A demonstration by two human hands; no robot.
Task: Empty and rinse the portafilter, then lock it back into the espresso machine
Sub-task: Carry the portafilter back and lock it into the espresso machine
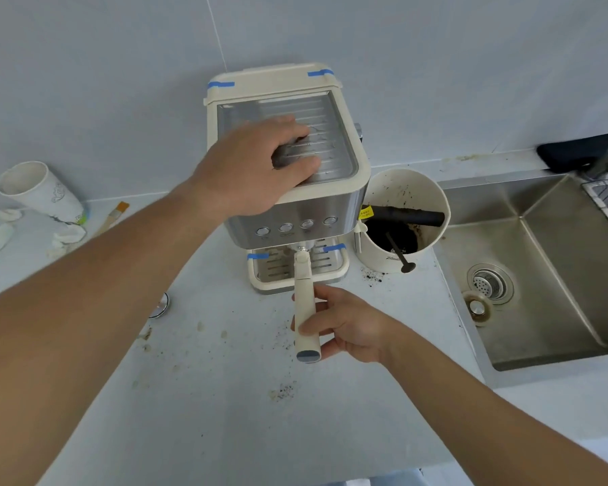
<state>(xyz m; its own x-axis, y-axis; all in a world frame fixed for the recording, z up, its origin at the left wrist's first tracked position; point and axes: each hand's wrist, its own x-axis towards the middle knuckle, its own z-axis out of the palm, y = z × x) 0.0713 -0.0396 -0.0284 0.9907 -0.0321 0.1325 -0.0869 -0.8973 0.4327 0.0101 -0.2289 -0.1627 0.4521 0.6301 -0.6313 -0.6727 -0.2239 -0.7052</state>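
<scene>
A cream and steel espresso machine (327, 205) stands at the back of the counter. Its portafilter (303, 292) sits under the group head, with the cream handle pointing straight toward me. My right hand (344, 324) is wrapped around the lower half of that handle. My left hand (260, 166) lies flat on the ribbed steel top of the machine, fingers spread. The portafilter's basket is hidden under the machine's front.
A cream knock box (432, 191) with dark coffee grounds stands right of the machine. A steel sink (541, 261) with drain and loose plug lies at the right. A paper cup (43, 194), brush (115, 215) and wipes sit at the left. Grounds speckle the counter.
</scene>
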